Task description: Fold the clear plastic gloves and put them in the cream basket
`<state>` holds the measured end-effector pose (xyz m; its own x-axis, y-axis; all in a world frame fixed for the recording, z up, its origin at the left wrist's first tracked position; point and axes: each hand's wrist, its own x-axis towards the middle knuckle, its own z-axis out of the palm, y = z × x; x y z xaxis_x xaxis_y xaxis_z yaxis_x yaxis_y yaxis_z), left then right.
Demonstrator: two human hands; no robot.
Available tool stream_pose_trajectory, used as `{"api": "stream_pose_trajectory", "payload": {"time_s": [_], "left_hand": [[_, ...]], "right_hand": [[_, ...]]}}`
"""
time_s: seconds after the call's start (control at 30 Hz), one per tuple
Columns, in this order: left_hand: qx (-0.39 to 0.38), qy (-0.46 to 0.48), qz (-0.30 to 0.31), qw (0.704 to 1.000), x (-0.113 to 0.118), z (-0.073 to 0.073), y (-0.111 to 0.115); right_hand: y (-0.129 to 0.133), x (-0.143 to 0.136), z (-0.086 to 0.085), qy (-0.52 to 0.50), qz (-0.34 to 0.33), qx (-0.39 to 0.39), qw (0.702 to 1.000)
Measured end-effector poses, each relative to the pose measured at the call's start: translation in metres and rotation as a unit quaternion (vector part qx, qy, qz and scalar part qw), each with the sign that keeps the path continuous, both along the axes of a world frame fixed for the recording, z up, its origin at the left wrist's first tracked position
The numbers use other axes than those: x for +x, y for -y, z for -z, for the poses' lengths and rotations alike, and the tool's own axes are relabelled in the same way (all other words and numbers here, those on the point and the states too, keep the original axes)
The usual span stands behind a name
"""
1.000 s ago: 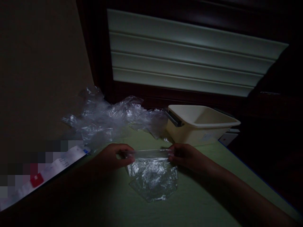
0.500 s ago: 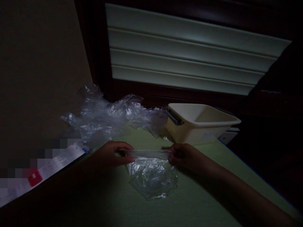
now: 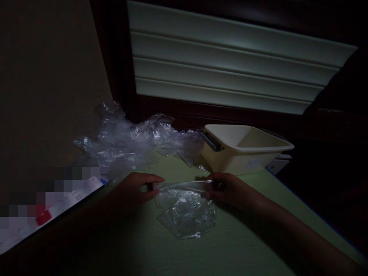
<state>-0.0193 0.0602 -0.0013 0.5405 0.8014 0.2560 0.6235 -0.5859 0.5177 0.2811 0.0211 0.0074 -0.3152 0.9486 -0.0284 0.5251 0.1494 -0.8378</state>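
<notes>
A clear plastic bag [image 3: 186,214] lies crinkled on the green tabletop [image 3: 172,257], its straight upper edge stretched between my hands. My left hand [image 3: 138,189] has that edge's left corner between thumb and fingers. At the right corner, my right hand [image 3: 227,186] is closed on the bag, with some fingertips hidden behind the film. The lower part of the bag spreads toward me in an angular shape.
A heap of clear plastic bags [image 3: 120,142] rests at the back left against the wall. Behind my right hand stands a cream bin [image 3: 230,159] with dark handles. A printed white sheet [image 3: 71,197] is at the left. Slatted panels [image 3: 218,65] rise behind the table.
The bag's upper edge has shifted slightly and its right end tilts up a little. My left thumb and forefinger have moved slightly at the corner. The view has shifted a bit.
</notes>
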Motion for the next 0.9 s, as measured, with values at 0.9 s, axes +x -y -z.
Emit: {"api": "stream_pose_trajectory", "payload": {"time_s": [0.9], "left_hand": [[0.190, -0.198, 0.149, 0.950, 0.002, -0.011, 0.012]], "right_hand": [[0.024, -0.006, -0.032, 0.128, -0.053, 0.254, 0.957]]}}
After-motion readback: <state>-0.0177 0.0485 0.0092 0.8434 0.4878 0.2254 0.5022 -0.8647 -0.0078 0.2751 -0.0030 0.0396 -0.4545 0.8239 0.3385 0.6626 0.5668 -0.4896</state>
